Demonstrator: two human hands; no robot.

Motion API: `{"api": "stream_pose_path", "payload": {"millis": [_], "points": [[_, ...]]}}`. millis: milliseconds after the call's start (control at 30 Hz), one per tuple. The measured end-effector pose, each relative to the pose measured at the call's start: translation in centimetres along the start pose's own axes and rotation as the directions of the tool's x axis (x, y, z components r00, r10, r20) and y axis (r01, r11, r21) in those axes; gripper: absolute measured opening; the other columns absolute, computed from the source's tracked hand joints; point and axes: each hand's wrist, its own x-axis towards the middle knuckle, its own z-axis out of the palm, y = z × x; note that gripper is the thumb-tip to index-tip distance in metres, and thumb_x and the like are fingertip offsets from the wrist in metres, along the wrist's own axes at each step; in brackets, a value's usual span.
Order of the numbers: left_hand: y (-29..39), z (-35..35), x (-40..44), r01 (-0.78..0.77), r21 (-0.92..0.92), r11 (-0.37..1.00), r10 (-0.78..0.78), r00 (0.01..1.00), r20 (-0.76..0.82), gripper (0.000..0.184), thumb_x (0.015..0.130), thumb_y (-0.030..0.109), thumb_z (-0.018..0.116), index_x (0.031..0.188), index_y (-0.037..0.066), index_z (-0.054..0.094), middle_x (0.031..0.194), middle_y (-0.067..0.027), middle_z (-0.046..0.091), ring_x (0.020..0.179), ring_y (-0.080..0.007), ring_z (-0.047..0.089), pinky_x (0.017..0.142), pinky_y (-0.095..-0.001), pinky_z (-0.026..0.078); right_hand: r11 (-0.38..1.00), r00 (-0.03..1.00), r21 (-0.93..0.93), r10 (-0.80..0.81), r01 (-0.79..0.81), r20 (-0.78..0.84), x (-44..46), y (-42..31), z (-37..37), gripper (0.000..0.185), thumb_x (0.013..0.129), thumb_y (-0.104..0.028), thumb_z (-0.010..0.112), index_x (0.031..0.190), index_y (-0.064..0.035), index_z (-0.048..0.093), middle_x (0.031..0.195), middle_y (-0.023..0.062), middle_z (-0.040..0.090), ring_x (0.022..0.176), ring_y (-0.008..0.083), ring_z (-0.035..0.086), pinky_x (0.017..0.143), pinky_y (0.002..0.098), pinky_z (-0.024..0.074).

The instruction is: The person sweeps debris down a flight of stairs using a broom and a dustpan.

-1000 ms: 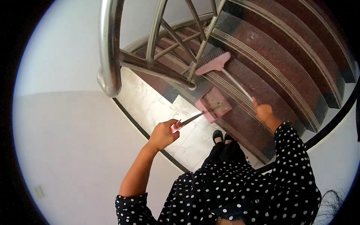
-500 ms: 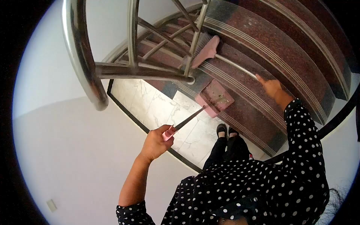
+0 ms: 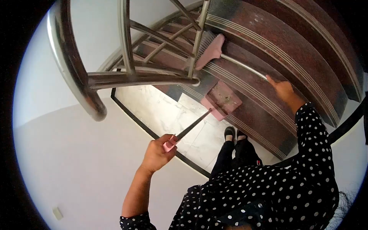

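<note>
your left hand (image 3: 155, 154) grips the dustpan (image 3: 219, 114) by its handle; right hand (image 3: 284, 91), fingers wrapped, holds broom (image 3: 212, 52) beyond dustpan; both handles likely light, stiff.

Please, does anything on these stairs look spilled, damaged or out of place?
Nothing looks clearly damaged or spilled; the debris lies inside the pink dustpan. Only a pale mark on an upper step stands out against the dark stone; I cannot tell its cause.
</note>
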Motion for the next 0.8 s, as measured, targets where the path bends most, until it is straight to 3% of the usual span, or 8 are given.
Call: {"api": "stream_pose_path", "payload": {"millis": [133, 167, 267, 433, 500, 633, 700, 800], "points": [[0.6, -0.1, 0.1, 0.048, -0.016, 0.999, -0.048, 0.999, 0.002, 0.023, 0.074, -0.003, 0.059, 0.097, -0.002, 0.06, 0.082, -0.004, 0.063, 0.076, -0.0096, 0.056, 0.071, -0.0241, 0.046, 0.978, 1.0, 0.207, -0.03, 0.028, 0.006, -1.5, -1.4, 0.1, 0.075, 0.088, -0.009, 0.051, 0.148, -0.0257, 0.009, 0.084, 0.0142, 0.063, 0.069, 0.027, 0.063, 0.064, 0.0371, 0.0515], [0.0, -0.1, 0.2, 0.035, 0.01, 0.999, -0.034, 0.999, -0.006, 0.026, 0.075, 0.001, 0.061, 0.101, -0.001, 0.061, 0.084, -0.0079, 0.065, 0.077, -0.014, 0.059, 0.073, -0.026, 0.048, 0.965, 0.999, 0.262, 0.002, -0.011, 0.036, -2.8, -2.2, -0.8, 0.072, 0.09, -0.01, 0.05, 0.148, -0.0257, 0.01, 0.085, 0.0146, 0.063, 0.07, 0.0271, 0.063, 0.065, 0.0378, 0.0515], [0.6, -0.2, 0.1, 0.005, 0.09, 0.996, -0.004, 1.0, -0.012, 0.029, 0.076, 0.005, 0.063, 0.105, 0.001, 0.061, 0.087, -0.012, 0.067, 0.079, -0.0185, 0.063, 0.075, -0.028, 0.049, 0.956, 0.994, 0.29, 0.021, -0.051, 0.107, -6.6, -2.8, -1.6, 0.075, 0.086, -0.006, 0.054, 0.148, -0.0237, 0.016, 0.071, 0.0131, 0.056, 0.062, 0.0216, 0.056, 0.06, 0.0344, 0.0478], [1.3, -0.3, 0.1, 0.055, 0.12, 0.991, -0.055, 0.998, -0.007, 0.03, 0.075, 0.005, 0.064, 0.105, 0.001, 0.061, 0.088, -0.0126, 0.067, 0.08, -0.0189, 0.064, 0.075, -0.0283, 0.049, 0.964, 1.0, 0.265, -0.01, 0.01, -0.001, -7.6, 0.0, 0.9, 0.071, 0.088, -0.01, 0.054, 0.148, -0.0252, 0.018, 0.07, 0.0126, 0.055, 0.058, 0.0214, 0.054, 0.058, 0.0347, 0.0469], [1.2, -0.2, 0.1, 0.021, 0.137, 0.99, -0.018, 1.0, -0.018, 0.031, 0.075, 0.005, 0.064, 0.105, 0.001, 0.061, 0.086, -0.0118, 0.067, 0.078, -0.0185, 0.064, 0.075, -0.0276, 0.049, 0.967, 0.999, 0.255, -0.005, -0.008, 0.052, -6.4, 0.4, -1.5, 0.058, 0.095, -0.022, 0.047, 0.147, -0.0237, 0.02, 0.077, 0.0122, 0.061, 0.059, 0.0242, 0.058, 0.06, 0.0375, 0.0485], [-0.2, 0.1, 0.2, 0.045, 0.02, 0.999, -0.045, 0.999, -0.023, 0.03, 0.075, 0.004, 0.063, 0.105, 0.001, 0.061, 0.084, -0.0117, 0.067, 0.075, -0.018, 0.063, 0.073, -0.027, 0.048, 0.953, 0.999, 0.302, 0.003, -0.016, 0.042, 0.4, 1.9, -2.0, 0.059, 0.094, -0.023, 0.049, 0.146, -0.024, 0.022, 0.073, 0.0118, 0.06, 0.055, 0.0237, 0.056, 0.056, 0.0366, 0.0479], [-0.1, 0.1, 0.1, 0.076, 0.07, 0.995, -0.075, 0.997, -0.015, 0.029, 0.076, 0.004, 0.063, 0.104, 0.001, 0.061, 0.083, -0.0108, 0.066, 0.073, -0.0177, 0.061, 0.072, -0.0261, 0.048, 0.992, 0.981, 0.004, -0.123, 0.125, -0.151, 2.6, 1.9, -4.2, 0.056, 0.094, -0.027, 0.049, 0.145, -0.0244, 0.026, 0.076, 0.0106, 0.061, 0.059, 0.0231, 0.058, 0.056, 0.0363, 0.0491], [0.3, 0.3, 0.0, 0.062, 0.048, 0.997, -0.06, 0.998, -0.03, 0.027, 0.076, 0.005, 0.063, 0.103, 0.001, 0.061, 0.081, -0.0097, 0.065, 0.072, -0.0161, 0.06, 0.071, -0.026, 0.048, 0.996, 0.995, -0.079, -0.038, 0.03, -0.096, 3.9, 1.6, -9.5, 0.053, 0.094, -0.03, 0.048, 0.144, -0.0284, 0.028, 0.082, 0.0103, 0.063, 0.068, 0.0235, 0.062, 0.064, 0.0378, 0.0516]]}}
